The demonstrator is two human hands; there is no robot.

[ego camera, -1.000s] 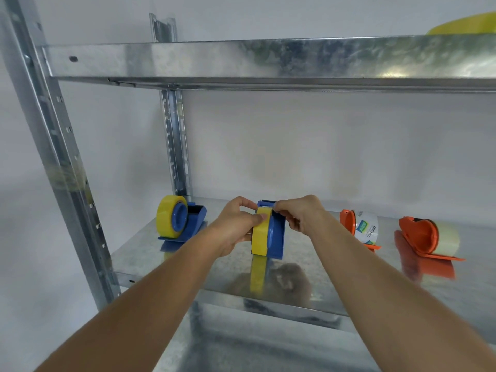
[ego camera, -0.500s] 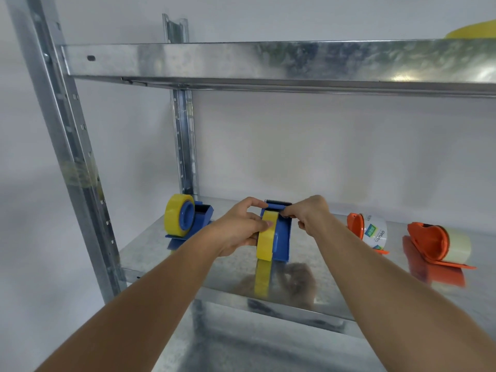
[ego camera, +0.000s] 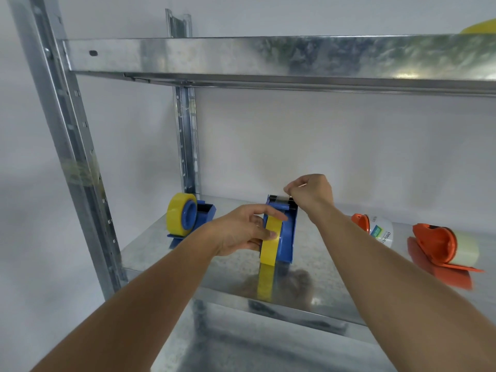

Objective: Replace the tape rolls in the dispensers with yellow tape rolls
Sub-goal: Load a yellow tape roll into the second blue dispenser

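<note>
A blue dispenser stands mid-shelf with a yellow tape roll mounted in it. My left hand grips that roll from the left, thumb on its face. My right hand pinches at the dispenser's cutter end, fingers closed on what looks like the tape's free end. A second blue dispenser to the left carries another yellow roll. At the right, two orange dispensers hold clear tape rolls.
Everything rests on a galvanised metal shelf. An upper shelf runs overhead, with a yellow object showing at its far right. Upright posts stand at the left front and back.
My right hand has lifted from the dispenser's top to its cutter end, pinching there. My left hand stays on the yellow roll. The view has shifted slightly left.
</note>
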